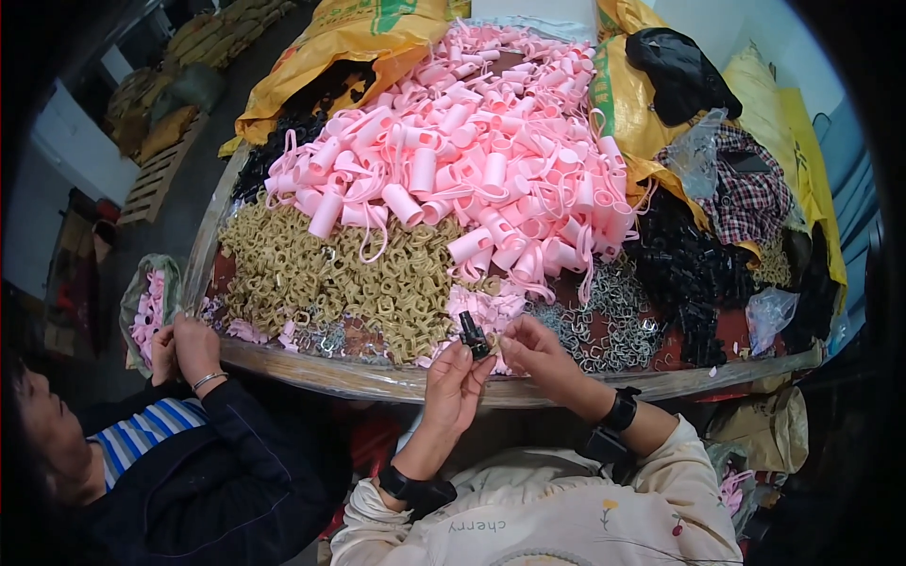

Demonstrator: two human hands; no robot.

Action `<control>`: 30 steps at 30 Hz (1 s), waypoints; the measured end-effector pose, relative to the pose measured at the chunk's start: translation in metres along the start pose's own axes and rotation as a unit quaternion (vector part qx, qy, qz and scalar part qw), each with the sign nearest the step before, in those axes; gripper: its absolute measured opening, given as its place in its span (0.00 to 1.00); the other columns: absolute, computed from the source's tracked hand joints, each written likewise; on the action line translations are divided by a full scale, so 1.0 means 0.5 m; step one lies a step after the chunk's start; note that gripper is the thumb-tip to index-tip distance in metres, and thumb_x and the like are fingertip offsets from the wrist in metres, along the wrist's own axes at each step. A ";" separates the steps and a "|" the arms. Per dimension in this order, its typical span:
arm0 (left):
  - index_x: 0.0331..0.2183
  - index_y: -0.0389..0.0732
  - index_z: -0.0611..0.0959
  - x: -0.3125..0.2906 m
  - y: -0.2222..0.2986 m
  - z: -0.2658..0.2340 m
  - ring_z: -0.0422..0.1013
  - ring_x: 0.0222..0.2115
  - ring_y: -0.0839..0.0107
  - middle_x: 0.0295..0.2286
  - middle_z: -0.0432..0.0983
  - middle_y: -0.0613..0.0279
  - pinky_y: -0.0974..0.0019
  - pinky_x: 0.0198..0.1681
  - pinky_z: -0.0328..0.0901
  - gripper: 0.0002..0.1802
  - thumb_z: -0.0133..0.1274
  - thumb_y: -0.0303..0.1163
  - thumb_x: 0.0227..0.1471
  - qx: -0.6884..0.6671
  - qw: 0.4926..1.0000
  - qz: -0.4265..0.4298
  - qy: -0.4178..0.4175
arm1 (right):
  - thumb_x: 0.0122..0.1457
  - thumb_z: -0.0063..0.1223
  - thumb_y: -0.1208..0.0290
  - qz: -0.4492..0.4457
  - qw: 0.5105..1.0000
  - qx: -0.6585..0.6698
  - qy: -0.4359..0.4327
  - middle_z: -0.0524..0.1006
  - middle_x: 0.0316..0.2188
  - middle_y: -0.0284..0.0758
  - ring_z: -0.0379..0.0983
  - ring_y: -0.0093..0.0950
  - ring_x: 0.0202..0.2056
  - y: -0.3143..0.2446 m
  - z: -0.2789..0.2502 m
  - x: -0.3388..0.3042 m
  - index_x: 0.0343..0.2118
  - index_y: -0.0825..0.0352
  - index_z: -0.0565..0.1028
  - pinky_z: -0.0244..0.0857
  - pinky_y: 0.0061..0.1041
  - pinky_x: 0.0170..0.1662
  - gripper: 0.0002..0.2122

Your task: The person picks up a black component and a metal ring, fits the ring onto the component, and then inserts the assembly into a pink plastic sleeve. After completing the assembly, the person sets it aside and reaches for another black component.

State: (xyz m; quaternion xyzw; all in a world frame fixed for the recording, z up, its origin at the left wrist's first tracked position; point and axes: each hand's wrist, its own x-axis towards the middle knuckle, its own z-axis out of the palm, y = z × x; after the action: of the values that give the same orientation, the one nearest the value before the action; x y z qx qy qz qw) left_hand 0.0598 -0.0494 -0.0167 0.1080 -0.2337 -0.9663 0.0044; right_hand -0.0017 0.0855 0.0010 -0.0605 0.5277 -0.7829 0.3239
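Observation:
Near the front edge of the table, my left hand [452,389] is closed on a small black plastic part [472,332], which stands up from thumb and fingers. My right hand [545,360] is pinched close against the base of that part. A tiny tan bit shows between the two hands, but what the right fingers hold is too small to make out. Just beyond my hands lie small flat pink pieces [483,307]. Tan ring-like plastic pieces [330,274] are heaped to the left, and metal hooks [604,316] lie to the right.
A large mound of pink plastic tubes with loops [491,170] covers the table's far half. Black parts [684,274] pile up at the right, beside yellow woven sacks [623,94]. A co-worker's hands [187,347] are at the left table edge [311,368], by a bag of pink pieces [149,316].

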 end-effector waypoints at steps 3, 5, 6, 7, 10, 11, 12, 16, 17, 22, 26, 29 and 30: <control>0.34 0.34 0.71 0.007 0.000 -0.002 0.69 0.32 0.71 0.32 0.71 0.57 0.69 0.39 0.66 0.11 0.43 0.30 0.49 -0.014 0.999 -0.031 -0.035 | 0.52 0.45 0.72 -0.067 0.989 -0.133 -0.010 0.65 0.18 0.25 0.58 0.12 0.20 -0.020 -0.009 -0.007 0.32 0.68 0.66 0.52 0.11 0.22 0.07; 0.34 0.34 0.70 0.010 -0.001 -0.001 0.69 0.32 0.70 0.31 0.71 0.57 0.69 0.39 0.66 0.11 0.43 0.30 0.49 -0.021 0.997 -0.046 -0.051 | 0.52 0.45 0.72 -0.118 0.967 -0.215 -0.065 0.64 0.17 0.24 0.57 0.11 0.19 -0.028 -0.022 -0.008 0.30 0.68 0.65 0.51 0.11 0.21 0.06; 0.34 0.34 0.70 0.011 -0.002 0.000 0.70 0.33 0.70 0.31 0.71 0.57 0.69 0.38 0.66 0.11 0.43 0.30 0.49 -0.032 0.997 -0.062 -0.039 | 0.52 0.45 0.72 -0.143 0.952 -0.255 -0.092 0.64 0.17 0.24 0.56 0.11 0.18 -0.029 -0.028 -0.010 0.30 0.68 0.65 0.50 0.11 0.20 0.06; 0.34 0.34 0.70 0.011 -0.003 0.000 0.70 0.33 0.70 0.31 0.71 0.57 0.69 0.38 0.66 0.11 0.43 0.30 0.49 -0.044 0.996 -0.078 -0.027 | 0.52 0.45 0.72 -0.142 0.953 -0.254 -0.090 0.64 0.17 0.24 0.56 0.11 0.18 -0.028 -0.033 -0.011 0.30 0.68 0.65 0.50 0.11 0.20 0.06; 0.34 0.34 0.70 0.015 0.001 -0.001 0.70 0.33 0.69 0.31 0.71 0.57 0.70 0.37 0.67 0.11 0.44 0.30 0.49 -0.042 0.995 -0.091 -0.012 | 0.53 0.44 0.73 -0.120 0.970 -0.194 -0.087 0.64 0.17 0.23 0.56 0.11 0.19 -0.027 -0.035 -0.009 0.29 0.68 0.66 0.50 0.12 0.20 0.05; 0.34 0.34 0.70 0.016 0.004 -0.001 0.70 0.33 0.69 0.31 0.71 0.57 0.70 0.36 0.67 0.11 0.44 0.30 0.48 -0.028 0.996 -0.088 -0.011 | 0.53 0.44 0.73 -0.119 0.970 -0.195 -0.087 0.64 0.17 0.23 0.56 0.11 0.19 -0.030 -0.035 -0.010 0.29 0.68 0.66 0.50 0.12 0.20 0.05; 0.35 0.34 0.70 0.016 0.006 -0.001 0.70 0.33 0.68 0.31 0.71 0.57 0.71 0.35 0.67 0.11 0.44 0.30 0.48 -0.014 0.996 -0.085 -0.009 | 0.53 0.44 0.73 -0.102 0.975 -0.180 -0.079 0.63 0.17 0.23 0.56 0.11 0.19 -0.037 -0.033 -0.014 0.29 0.68 0.66 0.50 0.12 0.20 0.05; 0.37 0.33 0.70 0.004 0.014 0.000 0.70 0.32 0.67 0.32 0.71 0.57 0.73 0.33 0.68 0.13 0.45 0.28 0.47 0.082 0.994 -0.077 0.012 | 0.53 0.44 0.73 -0.084 0.979 -0.168 -0.076 0.64 0.17 0.24 0.57 0.11 0.19 -0.053 -0.015 -0.007 0.28 0.69 0.66 0.53 0.11 0.21 0.05; 0.37 0.33 0.70 0.000 0.016 0.000 0.70 0.32 0.67 0.32 0.71 0.57 0.73 0.33 0.68 0.13 0.45 0.28 0.47 0.080 0.994 -0.075 0.014 | 0.53 0.44 0.73 -0.100 0.974 -0.185 -0.087 0.64 0.17 0.24 0.57 0.10 0.19 -0.048 -0.012 -0.002 0.28 0.69 0.66 0.54 0.11 0.22 0.05; 0.39 0.32 0.70 -0.015 0.029 -0.007 0.71 0.31 0.68 0.32 0.71 0.57 0.75 0.32 0.68 0.15 0.46 0.25 0.47 0.071 0.993 -0.088 0.023 | 0.54 0.43 0.73 -0.150 0.950 -0.256 -0.097 0.64 0.17 0.25 0.59 0.11 0.20 -0.039 0.026 0.003 0.27 0.69 0.65 0.56 0.11 0.23 0.05; 0.38 0.31 0.70 -0.022 0.036 -0.016 0.71 0.31 0.68 0.31 0.71 0.57 0.75 0.32 0.68 0.14 0.46 0.25 0.46 0.075 0.992 -0.096 0.032 | 0.53 0.44 0.73 -0.111 0.968 -0.217 -0.066 0.64 0.17 0.25 0.59 0.11 0.20 -0.018 0.039 0.008 0.27 0.69 0.65 0.56 0.13 0.22 0.04; 0.37 0.31 0.72 -0.015 0.048 -0.015 0.71 0.29 0.69 0.31 0.71 0.58 0.76 0.30 0.67 0.13 0.47 0.25 0.46 0.090 0.990 -0.101 0.031 | 0.51 0.45 0.74 -0.111 0.967 -0.228 -0.030 0.65 0.18 0.26 0.62 0.15 0.19 -0.011 0.049 0.010 0.26 0.68 0.66 0.58 0.16 0.22 0.04; 0.37 0.31 0.72 -0.008 0.057 -0.014 0.71 0.29 0.70 0.29 0.72 0.59 0.76 0.31 0.67 0.14 0.47 0.24 0.45 0.171 0.983 -0.067 0.024 | 0.51 0.46 0.74 -0.112 0.966 -0.233 -0.012 0.65 0.19 0.27 0.63 0.17 0.19 -0.008 0.051 0.010 0.26 0.67 0.66 0.59 0.17 0.22 0.04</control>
State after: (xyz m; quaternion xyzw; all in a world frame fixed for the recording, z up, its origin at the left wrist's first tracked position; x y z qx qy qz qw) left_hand 0.0639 -0.0777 -0.0093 0.1462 -0.3877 -0.9072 -0.0734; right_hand 0.0038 0.0634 0.0145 -0.2022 0.6815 -0.6690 0.2171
